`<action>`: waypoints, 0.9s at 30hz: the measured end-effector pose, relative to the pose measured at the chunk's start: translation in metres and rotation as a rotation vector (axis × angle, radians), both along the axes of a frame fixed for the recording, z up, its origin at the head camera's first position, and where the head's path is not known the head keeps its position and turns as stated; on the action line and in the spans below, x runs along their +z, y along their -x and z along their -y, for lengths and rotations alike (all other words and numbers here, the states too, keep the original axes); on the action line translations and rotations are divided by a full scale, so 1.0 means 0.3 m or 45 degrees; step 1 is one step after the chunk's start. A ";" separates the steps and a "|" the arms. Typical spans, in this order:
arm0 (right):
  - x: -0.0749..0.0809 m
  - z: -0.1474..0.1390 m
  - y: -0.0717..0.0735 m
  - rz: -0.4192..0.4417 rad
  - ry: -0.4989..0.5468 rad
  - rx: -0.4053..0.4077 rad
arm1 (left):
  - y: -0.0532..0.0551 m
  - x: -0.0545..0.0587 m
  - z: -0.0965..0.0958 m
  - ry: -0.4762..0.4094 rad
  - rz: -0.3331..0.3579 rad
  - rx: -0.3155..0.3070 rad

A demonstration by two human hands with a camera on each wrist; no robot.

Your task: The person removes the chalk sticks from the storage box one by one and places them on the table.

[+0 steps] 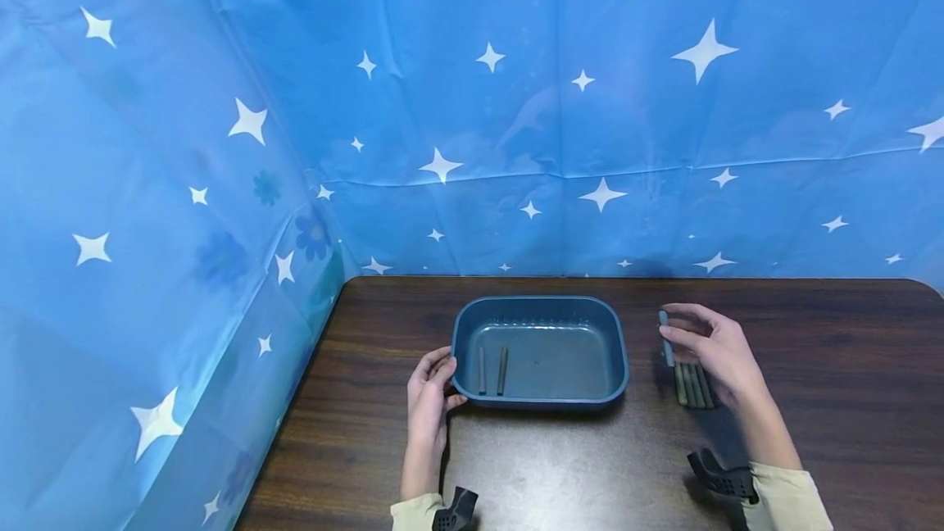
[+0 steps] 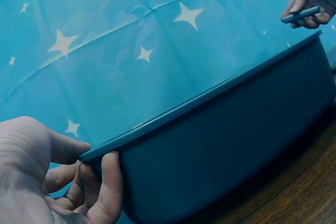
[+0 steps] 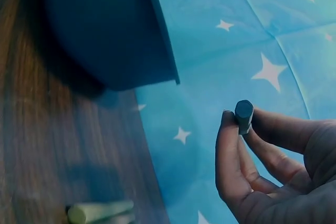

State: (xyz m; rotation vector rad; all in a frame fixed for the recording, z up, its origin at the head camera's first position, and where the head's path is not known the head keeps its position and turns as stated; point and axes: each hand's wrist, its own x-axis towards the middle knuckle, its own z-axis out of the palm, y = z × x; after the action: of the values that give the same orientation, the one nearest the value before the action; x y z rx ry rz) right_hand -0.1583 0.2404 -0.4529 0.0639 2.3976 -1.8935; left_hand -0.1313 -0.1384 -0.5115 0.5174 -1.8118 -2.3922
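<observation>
The left hand [image 1: 426,401] grips the blue tray [image 1: 564,367] by its rim, two dark sticks [image 1: 503,371] lying inside, near those fingers. The right hand [image 1: 726,355] pinches a grey stick [image 1: 667,344]; green sticks [image 1: 693,390] lie near its fingers.

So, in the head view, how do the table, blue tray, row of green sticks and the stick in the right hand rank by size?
Largest to smallest:
1. Table
2. Blue tray
3. Row of green sticks
4. Held stick, in the right hand; raised, so nearness may enlarge it
</observation>
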 end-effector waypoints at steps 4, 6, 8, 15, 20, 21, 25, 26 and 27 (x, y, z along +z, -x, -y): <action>-0.009 -0.028 -0.015 -0.004 -0.049 0.015 | -0.003 0.001 -0.001 0.006 -0.001 0.005; -0.015 -0.044 -0.021 -0.010 -0.066 0.021 | -0.003 0.000 -0.001 0.011 0.002 0.007; -0.023 -0.061 -0.026 -0.017 -0.076 0.023 | -0.003 -0.001 -0.001 0.018 0.000 0.005; -0.043 -0.116 -0.032 -0.022 -0.091 -0.015 | 0.002 -0.006 0.000 0.022 0.003 0.012; -0.048 -0.152 -0.035 -0.021 -0.121 -0.019 | 0.005 -0.011 0.000 0.024 0.010 0.010; -0.050 -0.158 -0.035 -0.017 -0.129 -0.017 | 0.005 -0.011 -0.001 0.024 0.010 0.012; -0.062 -0.181 -0.037 -0.002 -0.150 -0.016 | 0.004 -0.008 -0.004 0.026 0.009 0.022; -0.065 -0.186 -0.038 0.002 -0.151 -0.016 | 0.004 -0.007 -0.005 0.026 0.011 0.023; -0.069 -0.191 -0.039 0.005 -0.153 -0.019 | 0.004 -0.006 -0.006 0.025 0.012 0.023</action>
State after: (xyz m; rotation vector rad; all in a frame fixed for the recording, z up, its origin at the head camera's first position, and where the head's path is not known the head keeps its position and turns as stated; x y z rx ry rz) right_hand -0.1468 0.2977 -0.4734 0.0939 2.5128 -1.7517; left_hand -0.1325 -0.1365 -0.5134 0.5411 -1.8250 -2.3616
